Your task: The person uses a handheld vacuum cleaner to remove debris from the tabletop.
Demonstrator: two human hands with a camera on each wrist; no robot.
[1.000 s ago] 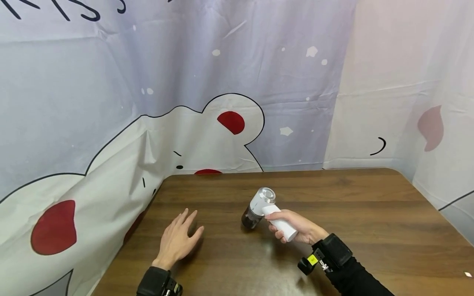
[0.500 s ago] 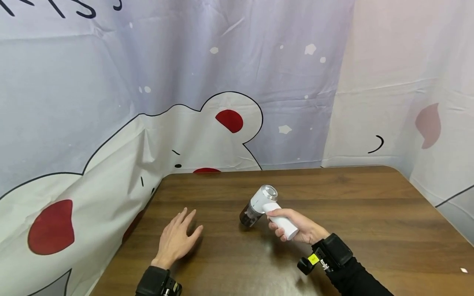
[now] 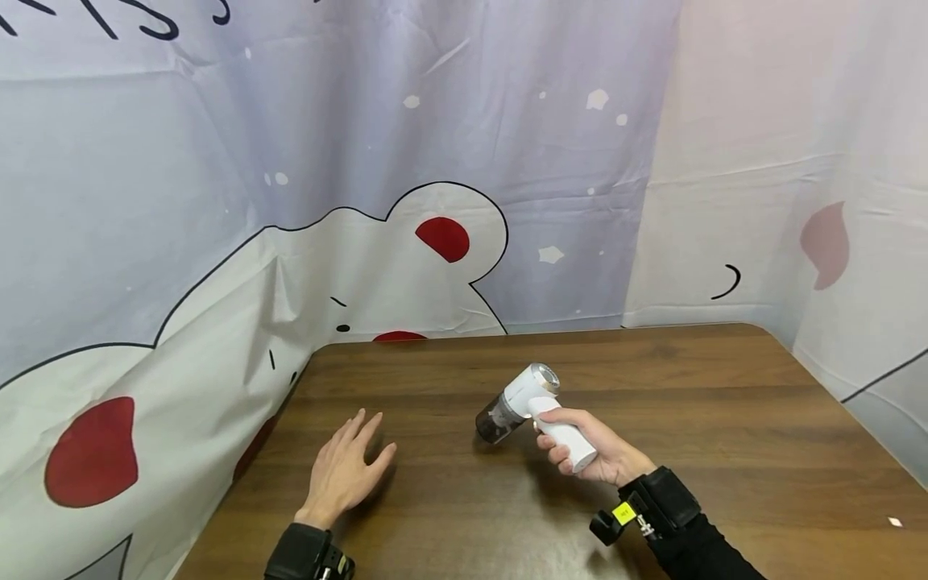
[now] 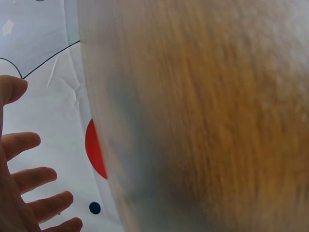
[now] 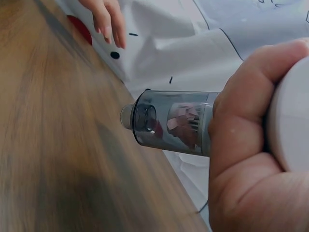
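Observation:
My right hand [image 3: 594, 447] grips the white handle of a small handheld vacuum cleaner [image 3: 532, 391]. Its fingers wrap round the handle, as the right wrist view also shows. The vacuum is tilted, its silver-ringed end up and its smoky clear dust cup [image 3: 499, 419] down to the left, close over the table. Pinkish scraps show inside the clear cup [image 5: 176, 121], and a short nozzle [image 5: 126, 116] sticks out of its end. My left hand [image 3: 344, 475] holds nothing; its fingers are spread and extended over the left part of the table, palm down.
The brown wooden table [image 3: 696, 419] fills the lower scene. A small white scrap [image 3: 895, 522] lies near its right edge. A printed cloth [image 3: 348, 266] with white cartoon shapes hangs along the back and sides. Each wrist carries a black camera strap [image 3: 660, 499].
My right hand has moved a little to the right with the vacuum, which is now tilted more. My left hand has stayed almost where it was. The head view has shifted slightly to the right.

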